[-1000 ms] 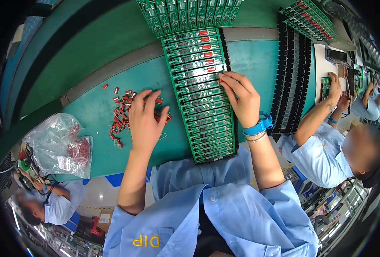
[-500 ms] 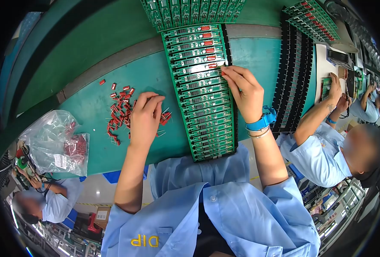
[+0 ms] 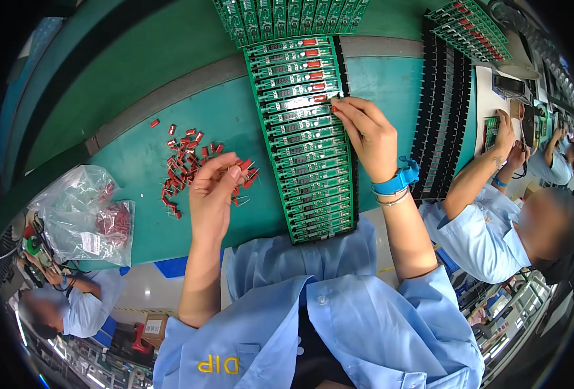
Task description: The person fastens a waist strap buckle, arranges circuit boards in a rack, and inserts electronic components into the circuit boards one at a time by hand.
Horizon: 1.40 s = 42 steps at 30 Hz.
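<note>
A rack of stacked green circuit boards [image 3: 309,142] runs down the middle of the bench, and several of its upper boards carry a red capacitor [image 3: 315,76]. Between thumb and fingertips of my right hand [image 3: 368,133] is a red capacitor [image 3: 334,109], held at the right end of a board just below the last filled one. My left hand [image 3: 214,191] is closed in a pinch on another red capacitor [image 3: 242,165]. Beside and behind it lies a loose pile of red capacitors [image 3: 182,162] with long thin leads.
A clear plastic bag [image 3: 83,217] with more red parts lies at left. More green boards [image 3: 293,19] stand beyond the rack. Black slotted racks [image 3: 444,117] are at right, near a co-worker [image 3: 488,220] at the bench. Another person [image 3: 73,305] is at lower left.
My left hand has turned palm-up at the pile, and a red capacitor now shows in its fingertips. My right hand has shifted slightly left over the board with its capacitor.
</note>
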Tool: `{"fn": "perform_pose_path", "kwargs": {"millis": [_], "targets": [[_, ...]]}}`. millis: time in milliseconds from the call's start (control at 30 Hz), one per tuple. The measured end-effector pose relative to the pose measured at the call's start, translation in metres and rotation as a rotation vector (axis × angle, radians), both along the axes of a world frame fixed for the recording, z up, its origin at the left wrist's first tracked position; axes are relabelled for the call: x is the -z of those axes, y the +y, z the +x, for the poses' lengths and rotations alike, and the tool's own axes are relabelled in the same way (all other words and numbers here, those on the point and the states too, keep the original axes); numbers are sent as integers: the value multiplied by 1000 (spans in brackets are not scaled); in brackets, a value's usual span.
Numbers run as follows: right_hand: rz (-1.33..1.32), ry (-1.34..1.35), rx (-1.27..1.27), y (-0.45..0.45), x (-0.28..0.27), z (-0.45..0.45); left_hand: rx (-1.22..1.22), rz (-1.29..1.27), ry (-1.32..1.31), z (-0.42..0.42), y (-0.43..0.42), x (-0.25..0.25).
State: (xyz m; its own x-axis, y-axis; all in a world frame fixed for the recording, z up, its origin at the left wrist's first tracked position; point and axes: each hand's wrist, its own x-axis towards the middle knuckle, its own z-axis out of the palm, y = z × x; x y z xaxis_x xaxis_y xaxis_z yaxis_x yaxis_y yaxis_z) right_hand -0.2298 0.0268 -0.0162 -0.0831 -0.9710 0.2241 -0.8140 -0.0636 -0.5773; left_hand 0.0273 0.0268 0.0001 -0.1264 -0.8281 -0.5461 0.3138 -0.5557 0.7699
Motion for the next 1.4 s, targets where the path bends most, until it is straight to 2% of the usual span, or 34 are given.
{"fn": "perform_pose_path", "kwargs": {"millis": [33, 67, 200, 367, 567, 867, 1033, 1400], "targets": [[9, 5, -1, 0, 0, 0, -65, 132, 142, 1, 2, -1], [8, 5, -1, -1, -1, 0, -65, 131, 141, 3, 3, 0], [14, 12, -28, -1, -2, 0, -112, 251, 485, 12, 13, 16], [13, 21, -37, 0, -1, -1, -140, 299, 756, 14, 13, 20], [-26, 19, -31, -1, -1, -1, -85, 225, 708, 10, 21, 24], [-19, 71, -52, -3, -8, 5, -95, 291, 564, 3, 26, 7], [-46, 210, -75, -4, -8, 5, -99, 299, 596, -1, 29, 6], [-92, 139, -72, -5, -3, 4, -142, 284, 664, -3, 39, 19]]}}
